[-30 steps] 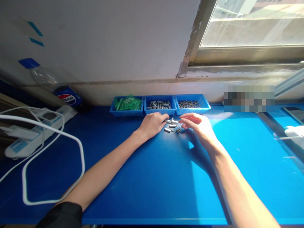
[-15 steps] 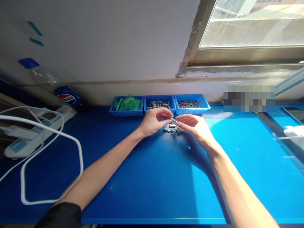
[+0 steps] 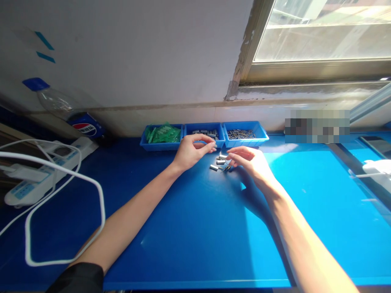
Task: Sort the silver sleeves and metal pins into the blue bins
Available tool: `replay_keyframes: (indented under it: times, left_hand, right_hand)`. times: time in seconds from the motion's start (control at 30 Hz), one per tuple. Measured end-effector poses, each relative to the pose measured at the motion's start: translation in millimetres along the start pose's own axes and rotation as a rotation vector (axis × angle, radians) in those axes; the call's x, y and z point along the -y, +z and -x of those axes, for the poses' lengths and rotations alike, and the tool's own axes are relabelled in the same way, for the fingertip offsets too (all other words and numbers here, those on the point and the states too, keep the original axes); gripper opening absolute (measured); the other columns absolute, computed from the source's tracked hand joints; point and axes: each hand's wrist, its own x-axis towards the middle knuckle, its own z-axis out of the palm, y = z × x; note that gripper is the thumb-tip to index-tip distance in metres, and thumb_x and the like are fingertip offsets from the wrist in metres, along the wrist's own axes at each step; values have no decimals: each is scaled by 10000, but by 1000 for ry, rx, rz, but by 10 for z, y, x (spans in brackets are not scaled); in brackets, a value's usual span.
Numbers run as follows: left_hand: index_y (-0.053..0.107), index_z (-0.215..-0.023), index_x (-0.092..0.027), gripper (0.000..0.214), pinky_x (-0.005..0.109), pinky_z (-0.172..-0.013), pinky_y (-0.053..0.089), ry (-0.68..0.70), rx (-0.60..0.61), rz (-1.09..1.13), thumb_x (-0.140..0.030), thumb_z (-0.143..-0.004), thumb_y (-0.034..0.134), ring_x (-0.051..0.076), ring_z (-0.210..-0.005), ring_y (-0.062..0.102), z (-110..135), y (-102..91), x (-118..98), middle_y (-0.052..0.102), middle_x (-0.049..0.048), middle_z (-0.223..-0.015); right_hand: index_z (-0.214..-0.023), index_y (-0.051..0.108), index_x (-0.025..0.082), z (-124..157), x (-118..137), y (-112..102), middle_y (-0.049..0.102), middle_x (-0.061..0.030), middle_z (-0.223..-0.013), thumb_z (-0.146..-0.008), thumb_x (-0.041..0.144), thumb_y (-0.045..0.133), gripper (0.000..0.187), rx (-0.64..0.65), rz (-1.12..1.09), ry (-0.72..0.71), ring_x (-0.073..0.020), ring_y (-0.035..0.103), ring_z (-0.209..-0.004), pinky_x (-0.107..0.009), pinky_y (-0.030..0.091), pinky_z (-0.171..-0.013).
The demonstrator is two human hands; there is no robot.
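Note:
My left hand (image 3: 192, 151) is raised in front of the middle bin, its thumb and fingers pinched on a small metal cylinder, of which only a bit of grey shows at the fingertips. To its right, my right hand (image 3: 248, 159) hovers at a small pile of parts, thumb and fingertips drawn together; what they grip, if anything, is hidden. In the pile lie silvery metal cylinders (image 3: 214, 167) and some thin pin-like pieces (image 3: 226, 167). Behind my hands, the middle blue bin (image 3: 222, 143) contains many such cylinders.
The left blue bin (image 3: 146, 147) has green plastic packets (image 3: 165, 133); the right bin (image 3: 249, 143) has thin metal pins (image 3: 241, 134). At left are a cola bottle (image 3: 85, 125), a power strip (image 3: 27, 185) and a white cable (image 3: 102, 195) looping by my left forearm. Sunlight crosses the blue table (image 3: 189, 240).
My hands, which met at a metal cylinder, are apart. My left hand has moved left and slightly up toward the bins; my right hand has stayed by the pile.

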Motion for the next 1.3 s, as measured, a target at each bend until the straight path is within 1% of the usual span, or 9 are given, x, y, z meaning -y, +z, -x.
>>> replay_keyframes:
  times: [0.17, 0.27, 0.37, 0.5, 0.6, 0.73, 1.03, 1.2, 1.3]
  left_hand:
    - [836, -1080, -152, 242, 353, -1053, 675, 166, -191, -51, -319, -905, 821, 243, -1124, 825, -50, -73, 24, 789, 141, -1328]
    - [845, -1056, -156, 183, 323, -1018, 671, 262, -183, -151, -246, -940, 737, 227, -1131, 809, -31, -66, -5, 790, 133, -1281]
    - [855, -1019, -170, 174, 296, -888, 665, 301, 32, -306, -208, -959, 696, 211, -1009, 810, 15, -64, -82, 831, 105, -1132]
    - [870, -1004, -192, 133, 277, -815, 619, 285, 507, -455, -211, -945, 752, 199, -900, 799, 75, -84, -173, 852, 69, -1009]
    - [873, -969, -199, 123, 272, -822, 597, 290, 651, -543, -153, -900, 783, 202, -881, 800, 89, -91, -160, 847, 58, -973]
    - [865, -935, -197, 206, 260, -811, 581, 318, 625, -631, -51, -869, 735, 195, -859, 789, 64, -96, -71, 832, 54, -951]
    - [850, -1055, -157, 272, 260, -753, 562, 262, 548, -708, -17, -873, 702, 183, -782, 753, 29, -176, -12, 836, 70, -964]
    - [847, -1030, -179, 195, 310, -864, 571, 311, 548, -795, -62, -941, 717, 233, -940, 764, 15, -202, -14, 844, 85, -1006]
    - [837, -1051, -192, 187, 320, -898, 578, 332, 505, -730, -90, -979, 698, 230, -975, 766, 13, -182, -23, 834, 81, -1038]
  right_hand:
    - [-970, 815, 308, -20, -43, -15, 855, -102, -936, -848, 543, 855, 268, -8, 6, 2, -342, 793, -854, -610, 655, -972]
    - [-968, 813, 309, -19, -46, -9, 855, -106, -941, -858, 517, 841, 238, 6, 10, 7, -335, 783, -837, -609, 651, -960]
    - [-950, 807, 313, -21, -51, -3, 853, -105, -933, -860, 509, 837, 218, 8, 21, 7, -333, 770, -817, -605, 656, -930]
    - [-949, 813, 310, -34, -80, -7, 840, -98, -888, -859, 475, 835, 190, -1, 36, -1, -329, 765, -804, -584, 661, -904]
    - [-951, 812, 309, -43, -97, -11, 842, -98, -895, -857, 473, 835, 191, 0, 40, -5, -322, 763, -795, -577, 661, -899]
    - [-948, 812, 312, -44, -91, -7, 842, -109, -920, -861, 491, 841, 201, -3, 26, 3, -332, 767, -805, -606, 652, -913]
    - [-945, 812, 316, -26, -69, -7, 847, -104, -905, -852, 514, 851, 222, -1, 21, 7, -345, 769, -829, -615, 647, -926]
    - [-941, 814, 306, -28, -74, -6, 842, -115, -923, -871, 488, 841, 197, 1, 23, 13, -340, 767, -815, -613, 641, -921]
    - [-948, 807, 303, -34, -83, -5, 842, -112, -919, -870, 500, 845, 215, 7, 22, 12, -328, 759, -799, -593, 643, -906]
